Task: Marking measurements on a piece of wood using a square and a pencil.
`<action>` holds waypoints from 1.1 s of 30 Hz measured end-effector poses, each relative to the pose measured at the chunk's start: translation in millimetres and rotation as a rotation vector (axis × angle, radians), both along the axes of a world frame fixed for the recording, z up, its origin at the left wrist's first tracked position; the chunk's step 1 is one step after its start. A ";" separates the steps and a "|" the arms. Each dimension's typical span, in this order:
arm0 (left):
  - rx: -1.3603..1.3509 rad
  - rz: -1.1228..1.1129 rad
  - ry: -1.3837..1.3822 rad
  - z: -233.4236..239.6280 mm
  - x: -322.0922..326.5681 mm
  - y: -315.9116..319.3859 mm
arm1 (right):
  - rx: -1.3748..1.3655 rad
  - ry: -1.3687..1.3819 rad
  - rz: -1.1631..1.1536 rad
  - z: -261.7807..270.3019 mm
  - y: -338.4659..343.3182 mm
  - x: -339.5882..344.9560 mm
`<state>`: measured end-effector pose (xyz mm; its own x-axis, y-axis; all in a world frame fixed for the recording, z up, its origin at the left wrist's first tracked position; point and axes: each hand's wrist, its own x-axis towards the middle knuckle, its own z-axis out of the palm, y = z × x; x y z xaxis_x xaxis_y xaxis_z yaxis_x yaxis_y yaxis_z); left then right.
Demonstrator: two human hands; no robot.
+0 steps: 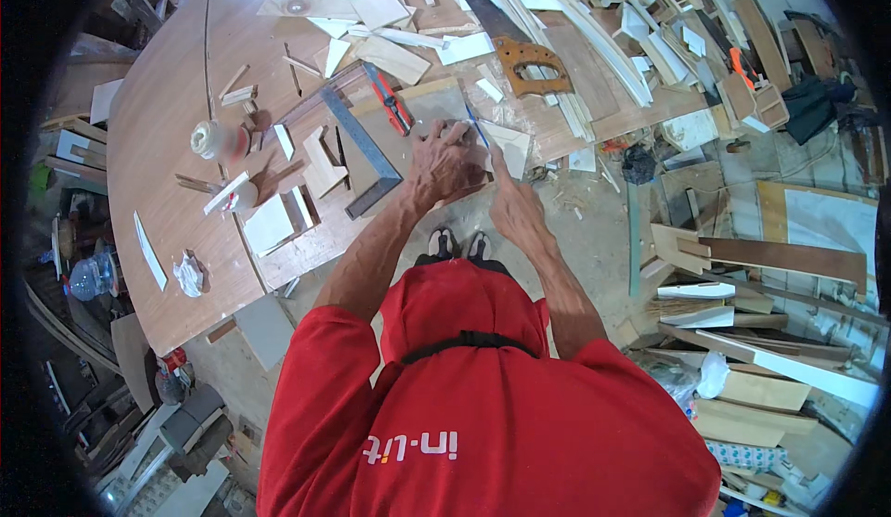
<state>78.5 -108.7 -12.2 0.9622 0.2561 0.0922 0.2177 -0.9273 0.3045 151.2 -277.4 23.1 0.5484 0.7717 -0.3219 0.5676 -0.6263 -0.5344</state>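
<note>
My left hand (442,162) presses down, fingers bent, at the near edge of the wooden worktable (390,238); what lies beneath the palm is hidden. Close by on its right, my right hand (516,200) grips a thin blue blade-like tool (477,126), the index finger stretched along it. The blue strip points away from me, along the left side of a white-faced panel offcut (511,151) that bears pencil lines. Just beyond my left hand lies a red and black utility knife (392,104). To its left rests a metal try square (363,142).
A handsaw with a wooden handle (532,68) lies at the back right, beside long white strips (585,30). Offcuts (379,50) cover the table's far part. A cut wooden piece (322,165) and a jar (240,195) stand left. Wood scraps (759,371) crowd the floor on the right.
</note>
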 end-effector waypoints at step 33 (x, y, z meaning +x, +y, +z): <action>-0.062 0.024 -0.005 -9.0 4.1 7.9 | 0.142 0.005 0.002 -17.4 8.8 6.7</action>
<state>82.6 -100.9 -21.2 0.9554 0.2843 0.0799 0.2379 -0.9013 0.3621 157.8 -268.6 5.7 0.5452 0.8110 -0.2121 0.5663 -0.5429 -0.6201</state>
